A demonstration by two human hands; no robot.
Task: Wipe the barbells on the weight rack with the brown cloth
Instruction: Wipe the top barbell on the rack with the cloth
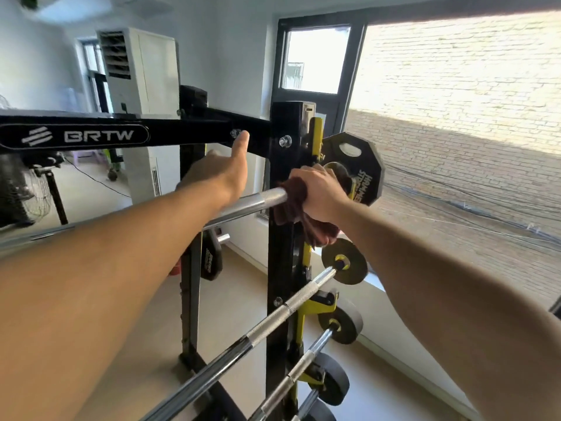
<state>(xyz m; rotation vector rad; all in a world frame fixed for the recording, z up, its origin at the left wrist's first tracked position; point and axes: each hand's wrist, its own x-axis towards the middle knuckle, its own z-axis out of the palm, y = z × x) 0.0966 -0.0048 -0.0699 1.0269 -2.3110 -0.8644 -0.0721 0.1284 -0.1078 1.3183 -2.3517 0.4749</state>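
R hand (pixel 321 192) grips brown cloth (pixel 296 208) round top barbell (pixel 261 202), touching rack upright (pixel 280 177).

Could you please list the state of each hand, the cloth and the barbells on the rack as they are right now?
right hand: grips the brown cloth around the top barbell.
brown cloth: bunched round the bar, its end hanging below.
top barbell: racked, black plate on its end.
left hand: fingers straight, thumb near the black crossbeam, holds nothing.
second barbell: racked, untouched.
third barbell: racked, untouched.
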